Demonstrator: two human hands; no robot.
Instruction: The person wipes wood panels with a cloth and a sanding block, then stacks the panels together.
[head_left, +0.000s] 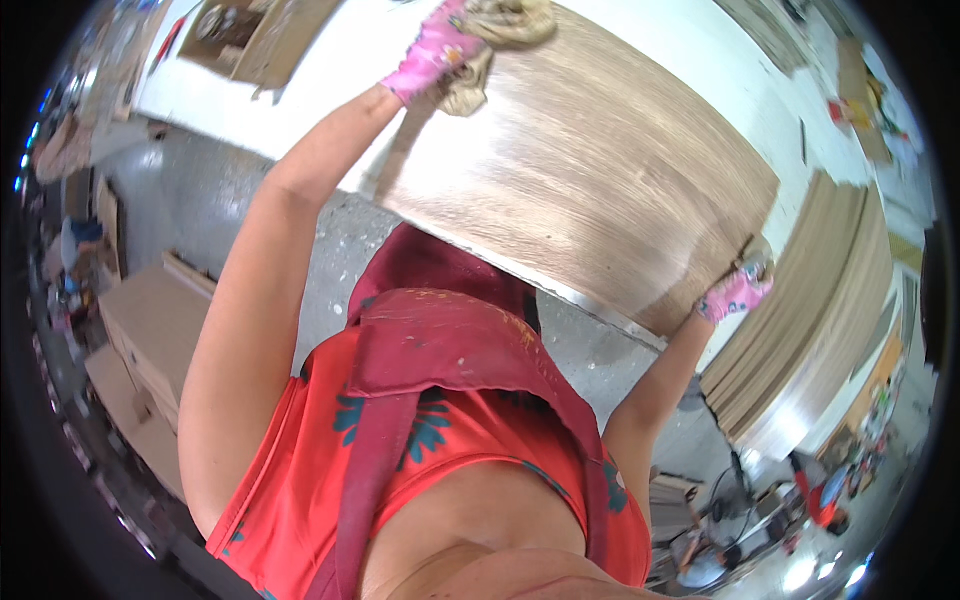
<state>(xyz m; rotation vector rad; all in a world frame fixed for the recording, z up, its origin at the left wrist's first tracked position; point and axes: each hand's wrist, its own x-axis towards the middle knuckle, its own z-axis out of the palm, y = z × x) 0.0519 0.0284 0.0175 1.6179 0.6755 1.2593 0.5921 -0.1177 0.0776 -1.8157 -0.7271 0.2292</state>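
Observation:
A wide wood-grain panel (600, 150) lies flat on the white worktable. Near its far left corner, my left hand (440, 50), in a pink floral glove, is closed on a crumpled beige rag (515, 22), part of which hangs down by the wrist. My right hand (735, 292), gloved the same way, is at the panel's right edge, its fingers curled. A small, dark, thin thing shows by those fingertips, too blurred to name.
A stack of wood-grain boards (800, 310) lies on the right of the table. At the far left stands an open cardboard box (255, 45) with things in it. Larger cartons (155, 330) are on the floor at left. Other people (825, 500) are in the background.

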